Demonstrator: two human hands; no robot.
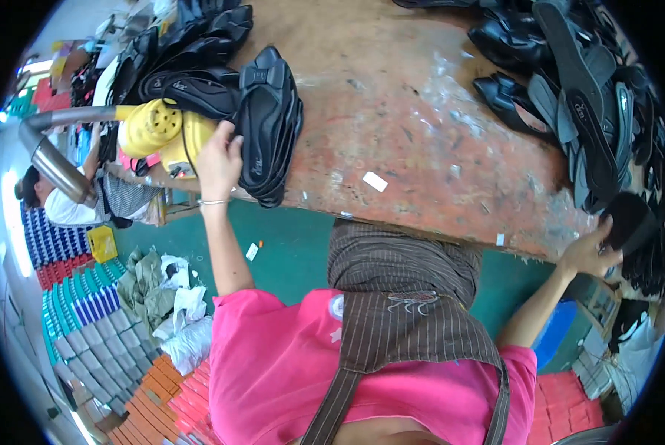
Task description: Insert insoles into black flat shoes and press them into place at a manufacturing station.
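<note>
Left hand (217, 159) grips sandals (268, 126) (black).

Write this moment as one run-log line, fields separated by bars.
left hand: on stack of black sandals | right hand: holding black sole piece | surface: worn brown workbench

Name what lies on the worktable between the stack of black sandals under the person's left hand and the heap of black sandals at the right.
Mostly bare, scuffed brown worktable, seen in the head view, between the stack of black sandals and the heap; only a small white tag lies there.
</note>
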